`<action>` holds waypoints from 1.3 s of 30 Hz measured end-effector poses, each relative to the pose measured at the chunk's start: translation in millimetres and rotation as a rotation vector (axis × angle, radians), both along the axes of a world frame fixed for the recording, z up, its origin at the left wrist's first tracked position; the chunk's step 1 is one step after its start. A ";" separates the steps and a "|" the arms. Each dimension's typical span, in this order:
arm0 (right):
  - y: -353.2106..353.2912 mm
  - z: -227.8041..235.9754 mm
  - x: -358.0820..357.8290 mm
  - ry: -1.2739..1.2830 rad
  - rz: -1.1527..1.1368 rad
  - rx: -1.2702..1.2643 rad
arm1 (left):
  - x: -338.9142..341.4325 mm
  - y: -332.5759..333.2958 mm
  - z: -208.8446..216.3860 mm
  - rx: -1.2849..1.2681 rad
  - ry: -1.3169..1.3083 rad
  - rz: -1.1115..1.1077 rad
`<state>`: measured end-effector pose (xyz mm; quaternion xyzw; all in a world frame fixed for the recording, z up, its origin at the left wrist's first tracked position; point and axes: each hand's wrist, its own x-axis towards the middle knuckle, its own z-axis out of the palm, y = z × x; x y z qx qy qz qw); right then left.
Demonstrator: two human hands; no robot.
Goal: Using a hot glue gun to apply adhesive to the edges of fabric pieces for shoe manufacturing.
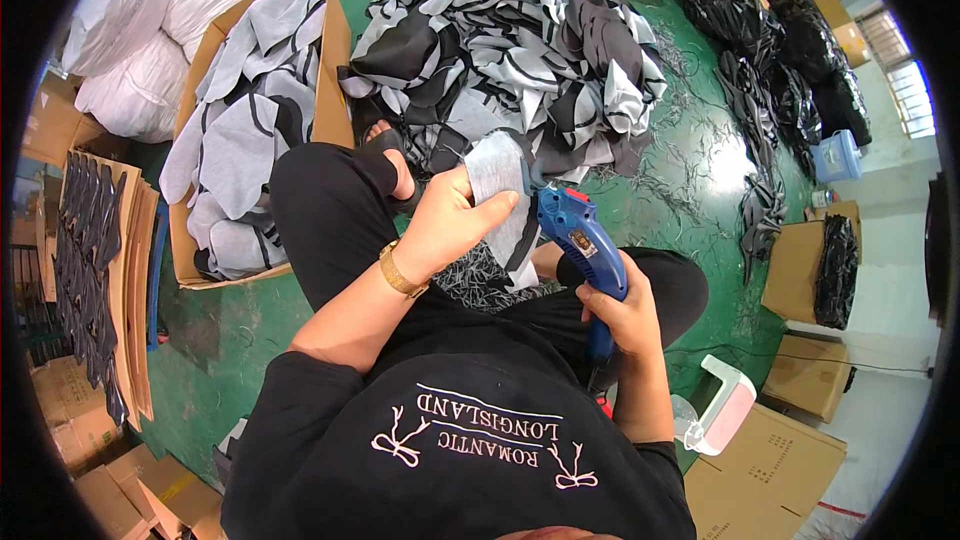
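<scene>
White inverted lettering [487, 426] on black shirt [460, 480], small label [582, 242] on blue cutter [602, 268], print [785, 445] on flat cardboard [745, 480]

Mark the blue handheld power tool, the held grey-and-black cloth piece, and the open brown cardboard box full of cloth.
Blue handheld power tool [592, 252]: head view, middle of casing.
Held grey-and-black cloth piece [495, 168]: head view, light grey face.
Open brown cardboard box [337, 70]: head view, right-hand wall.

Green floor [735, 315]: big heap of grey and black cloth pieces [510, 60], thin dark scraps [680, 165] scattered right of it, open carton [337, 80] full of cloth pieces at left, brown cardboard [770, 470] lower right.
</scene>
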<state>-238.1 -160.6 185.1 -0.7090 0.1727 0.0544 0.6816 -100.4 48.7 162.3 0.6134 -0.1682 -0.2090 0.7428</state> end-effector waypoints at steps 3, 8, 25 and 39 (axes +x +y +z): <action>-2.3 -1.8 6.2 -0.018 -0.007 0.090 | 1.0 1.5 0.3 0.032 -0.072 -0.092; -0.4 4.9 29.6 -0.104 -0.100 0.231 | -5.7 -5.5 -5.9 -0.003 -0.051 -0.131; 7.8 1.6 48.8 -0.104 -0.033 0.363 | 3.1 -19.8 -5.8 -0.358 0.505 -0.180; -20.1 -42.3 4.1 0.090 0.222 0.643 | 25.1 -11.6 2.8 -0.471 0.639 -0.210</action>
